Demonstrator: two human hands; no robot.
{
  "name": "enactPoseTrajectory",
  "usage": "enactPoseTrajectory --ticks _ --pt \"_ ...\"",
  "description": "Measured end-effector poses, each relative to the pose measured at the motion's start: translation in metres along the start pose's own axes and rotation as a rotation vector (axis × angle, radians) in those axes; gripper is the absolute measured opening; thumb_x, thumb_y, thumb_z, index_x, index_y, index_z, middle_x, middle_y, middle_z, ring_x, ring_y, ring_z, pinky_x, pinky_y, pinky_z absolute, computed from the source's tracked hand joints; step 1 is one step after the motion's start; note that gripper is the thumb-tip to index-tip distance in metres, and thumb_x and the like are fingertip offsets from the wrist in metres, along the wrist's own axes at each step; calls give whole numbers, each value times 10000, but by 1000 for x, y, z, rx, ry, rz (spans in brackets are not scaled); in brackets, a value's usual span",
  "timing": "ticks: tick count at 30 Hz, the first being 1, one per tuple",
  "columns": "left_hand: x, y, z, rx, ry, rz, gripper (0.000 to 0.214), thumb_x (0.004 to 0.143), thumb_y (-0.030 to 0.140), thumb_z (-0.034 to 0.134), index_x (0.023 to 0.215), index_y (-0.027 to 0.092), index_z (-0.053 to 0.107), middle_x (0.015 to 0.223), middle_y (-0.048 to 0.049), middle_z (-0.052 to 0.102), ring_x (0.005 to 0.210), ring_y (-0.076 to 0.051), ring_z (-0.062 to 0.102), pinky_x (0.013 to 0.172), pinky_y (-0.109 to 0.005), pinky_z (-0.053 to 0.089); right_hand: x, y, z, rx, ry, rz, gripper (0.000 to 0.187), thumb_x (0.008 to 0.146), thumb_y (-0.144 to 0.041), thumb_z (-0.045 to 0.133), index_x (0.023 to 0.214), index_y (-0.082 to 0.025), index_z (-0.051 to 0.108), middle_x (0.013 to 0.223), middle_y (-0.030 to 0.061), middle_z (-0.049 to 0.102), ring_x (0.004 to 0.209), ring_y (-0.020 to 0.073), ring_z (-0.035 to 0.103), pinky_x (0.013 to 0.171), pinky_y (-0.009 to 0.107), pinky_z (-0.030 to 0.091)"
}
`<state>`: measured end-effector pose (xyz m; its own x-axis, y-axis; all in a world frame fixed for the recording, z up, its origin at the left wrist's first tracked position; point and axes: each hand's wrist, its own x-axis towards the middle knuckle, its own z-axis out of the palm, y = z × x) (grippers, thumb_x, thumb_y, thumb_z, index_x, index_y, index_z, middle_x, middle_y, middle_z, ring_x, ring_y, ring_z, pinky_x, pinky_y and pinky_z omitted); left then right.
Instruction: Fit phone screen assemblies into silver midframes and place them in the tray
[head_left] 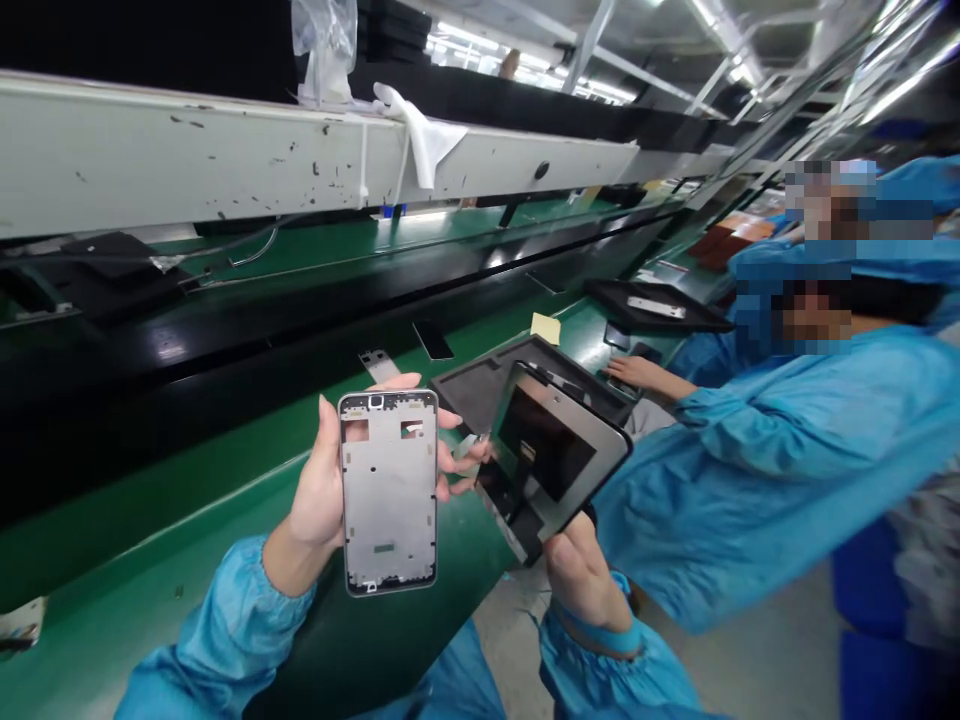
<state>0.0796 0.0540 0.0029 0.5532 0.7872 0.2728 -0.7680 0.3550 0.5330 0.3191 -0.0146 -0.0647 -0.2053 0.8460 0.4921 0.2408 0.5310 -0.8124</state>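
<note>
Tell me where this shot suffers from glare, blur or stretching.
Head view: ceiling lights glare white at upper right; head view: the co-worker's blue clothing looks soft and stretched toward the right edge; head view: the dark strip carries pale reflections; head view: the phone frame reads fairly sharp.

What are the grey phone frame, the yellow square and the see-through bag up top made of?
Grey phone frame: probably metal, matte and silvery with crisp cut-outs, though painted plastic is possible.
Yellow square: maybe paper; it looks flat, pale and dull.
See-through bag: seems like thin, shiny plastic, because it's clear and crinkled.
</note>
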Motion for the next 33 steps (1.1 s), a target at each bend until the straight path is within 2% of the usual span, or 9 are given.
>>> enactPoseTrajectory --ticks 3,6,8,11,16,20,27,30,33 --pt "-4 1 4 13 -30 4 620 1023 745 542 1377 261 701 1244 -127 784 922 -267 785 750 -391 667 7 -18 -5 16 -11 -162 668 1058 -595 566 1677 -380 436 1492 152 665 1237 366 759 979 502 692" --pt "-3 2 5 80 -3 34 623 1009 752 564 1397 279 680 1270 -120 781 906 -264 794 750 -401 681 17 -35 -9 -109 -72 -218 680 1040 -563 642 1668 -368 472 1485 178 629 1266 369 729 993 518 681" --pt "1 3 2 157 58 108 603 985 721 645 1408 292 661 1279 -102 782 940 -260 804 821 -420 694 23 -40 -12 -217 -124 -235 649 1048 -534 655 1650 -338 512 1472 186 608 1281 364 710 1015 523 665" --pt "9 4 -8 266 158 250 598 965 684 714 1418 300 636 1286 -79 780 1078 -280 799 933 -448 690 28 -38 -16 -320 -186 -212 656 1055 -476 677 1666 -327 491 1450 183 598 1285 351 701 1042 520 650" --pt "17 9 -20 325 224 341 597 1017 698 620 1467 307 582 1331 -96 755 1253 -346 748 1016 -544 661 27 -29 -18 -387 -249 -193 673 1046 -501 694 1667 -346 486 1416 152 641 1277 315 701 1027 450 658" --pt "15 13 -19 335 209 361 564 1039 687 583 1454 305 586 1350 -103 748 1276 -355 736 1039 -573 648 27 -30 -18 -418 -261 -203 669 1048 -509 687 1666 -350 486 1407 146 639 1281 301 695 1035 433 652" --pt "12 11 -17 336 144 373 555 1014 671 649 1403 278 596 1343 -99 749 1194 -316 772 1070 -557 632 35 -27 -6 -460 -258 -239 684 1036 -471 718 1665 -334 490 1399 156 627 1263 306 690 1017 450 657" --pt "9 11 -17 369 126 375 579 998 653 689 1422 272 588 1363 -111 735 1184 -298 773 1085 -536 626 40 -27 6 -430 -224 -286 709 1032 -480 720 1679 -339 466 1411 160 619 1285 320 681 1033 481 656" --pt "4 15 -17 386 104 359 570 985 632 720 1414 278 596 1405 -128 713 1199 -307 768 1082 -529 626 39 -27 18 -331 -133 -305 716 1043 -514 687 1695 -372 428 1443 161 597 1306 334 675 1036 513 662"
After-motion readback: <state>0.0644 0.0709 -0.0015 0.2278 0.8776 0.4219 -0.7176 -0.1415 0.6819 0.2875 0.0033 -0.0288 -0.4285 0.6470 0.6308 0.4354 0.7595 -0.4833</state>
